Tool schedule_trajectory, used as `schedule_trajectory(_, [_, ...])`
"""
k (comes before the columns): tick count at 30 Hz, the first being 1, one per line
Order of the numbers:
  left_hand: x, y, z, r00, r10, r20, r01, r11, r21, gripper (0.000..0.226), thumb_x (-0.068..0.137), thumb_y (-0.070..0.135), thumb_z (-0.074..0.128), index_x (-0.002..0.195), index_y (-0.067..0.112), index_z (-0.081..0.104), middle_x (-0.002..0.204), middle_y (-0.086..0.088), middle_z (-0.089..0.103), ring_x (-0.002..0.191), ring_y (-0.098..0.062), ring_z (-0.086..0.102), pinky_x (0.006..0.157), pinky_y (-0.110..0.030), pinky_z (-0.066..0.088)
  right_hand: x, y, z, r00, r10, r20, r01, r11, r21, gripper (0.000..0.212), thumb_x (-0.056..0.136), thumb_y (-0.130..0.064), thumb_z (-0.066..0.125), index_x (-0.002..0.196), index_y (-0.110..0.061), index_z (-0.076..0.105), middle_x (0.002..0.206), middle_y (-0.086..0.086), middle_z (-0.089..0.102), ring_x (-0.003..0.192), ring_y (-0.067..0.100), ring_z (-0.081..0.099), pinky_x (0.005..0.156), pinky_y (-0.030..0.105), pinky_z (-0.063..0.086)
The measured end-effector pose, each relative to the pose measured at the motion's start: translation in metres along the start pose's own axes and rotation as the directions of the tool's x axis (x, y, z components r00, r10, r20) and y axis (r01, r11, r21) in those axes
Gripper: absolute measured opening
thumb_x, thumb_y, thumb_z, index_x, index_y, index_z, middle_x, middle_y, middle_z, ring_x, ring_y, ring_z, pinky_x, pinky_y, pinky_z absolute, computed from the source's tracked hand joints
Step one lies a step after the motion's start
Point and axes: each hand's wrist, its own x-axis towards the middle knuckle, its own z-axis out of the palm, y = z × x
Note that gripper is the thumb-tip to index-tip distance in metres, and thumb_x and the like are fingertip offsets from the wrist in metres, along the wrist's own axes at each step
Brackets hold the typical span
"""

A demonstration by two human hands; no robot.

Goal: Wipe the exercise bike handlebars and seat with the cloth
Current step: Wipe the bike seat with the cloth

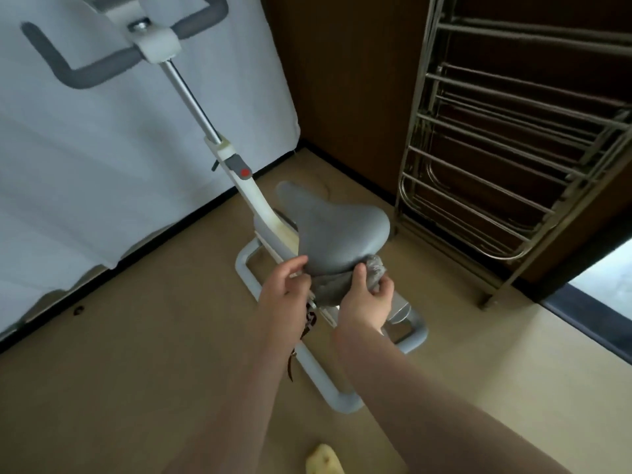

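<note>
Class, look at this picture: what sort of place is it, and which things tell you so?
Probably a room in a home, used for storage or laundry: a folded metal drying rack leans on a wooden wall, beside an exercise bike and a white fabric cover.

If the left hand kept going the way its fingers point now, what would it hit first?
Most likely the rear edge of the grey padded bike seat: the left hand has its fingertips already at that edge, beside the crumpled grey cloth. Depth is unclear.
</note>
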Motion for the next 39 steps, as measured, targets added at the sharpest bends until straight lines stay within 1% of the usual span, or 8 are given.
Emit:
schedule_trajectory(5, [0.004,-0.006,0.0,0.997,0.066,0.035,-0.067,0.998,0.013,0.03,0.085,0.024,0.057,0.095,0.052,0.062,0.115,0.003,0.06,0.1,-0.009,0.062,0.084,-0.033,0.053,-0.014,0.012,-0.004,0.988,-0.118,0.095,0.111,0.991,0.075,0.016,0.096,-0.026,0.055,0.111,-0.028,0.06,0.099,-0.009,0.069,0.098,0.009,0.065,0.085,0.026,0.05])
schedule_trajectory(8, [0.011,-0.012,-0.006,0.993,0.066,0.094,-0.071,0.997,0.044,0.031,0.089,0.018,0.059,0.099,0.047,0.059,0.116,-0.001,0.059,0.096,-0.008,0.062,0.077,-0.025,0.053,-0.013,0.027,0.002,0.973,-0.231,-0.011,0.231,0.973,0.011,0.011,0.092,-0.032,0.056,0.097,-0.034,0.066,0.092,-0.008,0.071,0.094,0.009,0.066,0.09,0.036,0.052])
schedule_trajectory(11, [0.019,-0.014,-0.016,0.981,0.101,0.168,-0.109,0.993,0.04,0.027,0.09,0.015,0.06,0.104,0.038,0.058,0.119,0.0,0.058,0.096,-0.003,0.061,0.068,-0.01,0.049,-0.033,0.05,0.012,0.957,-0.291,0.009,0.291,0.955,-0.056,0.013,0.088,-0.037,0.06,0.094,-0.028,0.067,0.094,0.002,0.069,0.093,0.015,0.065,0.09,0.046,0.051])
schedule_trajectory(17, [0.036,-0.015,-0.03,0.945,0.153,0.29,-0.183,0.98,0.076,0.018,0.092,0.016,0.059,0.105,0.027,0.06,0.117,0.003,0.055,0.086,0.017,0.053,0.064,-0.001,0.041,-0.026,0.058,0.033,0.942,-0.246,-0.228,0.276,0.955,0.11,0.012,0.09,-0.03,0.062,0.084,-0.036,0.069,0.09,-0.004,0.071,0.09,0.011,0.067,0.09,0.042,0.053])
schedule_trajectory(20, [0.047,-0.015,-0.035,0.927,0.167,0.336,-0.207,0.975,0.087,0.017,0.092,0.015,0.057,0.103,0.027,0.061,0.114,0.003,0.059,0.089,0.009,0.057,0.068,-0.004,0.043,-0.044,0.078,0.053,0.954,-0.198,-0.227,0.235,0.96,0.153,0.006,0.087,-0.029,0.065,0.088,-0.027,0.071,0.086,-0.002,0.072,0.083,0.011,0.067,0.086,0.044,0.054])
schedule_trajectory(24, [0.057,-0.013,-0.045,0.903,0.151,0.403,-0.198,0.977,0.078,0.017,0.093,0.016,0.055,0.102,0.028,0.063,0.104,0.013,0.063,0.093,0.001,0.06,0.074,-0.012,0.046,-0.03,0.064,0.055,0.906,-0.135,-0.402,0.288,0.892,0.349,0.006,0.088,-0.019,0.066,0.09,-0.022,0.071,0.084,0.0,0.073,0.083,0.014,0.068,0.082,0.034,0.055])
schedule_trajectory(31, [0.061,-0.01,-0.052,0.898,0.122,0.423,-0.153,0.987,0.039,0.016,0.093,0.014,0.056,0.099,0.026,0.066,0.098,0.014,0.066,0.089,0.005,0.061,0.069,-0.01,0.046,-0.034,0.067,0.074,0.933,-0.009,-0.359,0.179,0.878,0.444,0.024,0.084,-0.02,0.073,0.091,-0.027,0.051,0.094,-0.002,0.065,0.081,0.009,0.065,0.08,0.028,0.053])
schedule_trajectory(39, [0.063,-0.004,-0.056,0.865,0.128,0.486,-0.177,0.982,0.057,0.019,0.094,0.015,0.054,0.105,0.026,0.065,0.104,0.017,0.063,0.091,0.01,0.058,0.069,-0.006,0.043,-0.022,0.065,0.065,0.91,0.001,-0.414,0.199,0.875,0.441,0.022,0.084,-0.028,0.073,0.087,-0.015,0.055,0.083,0.003,0.067,0.079,0.018,0.065,0.074,0.031,0.055])
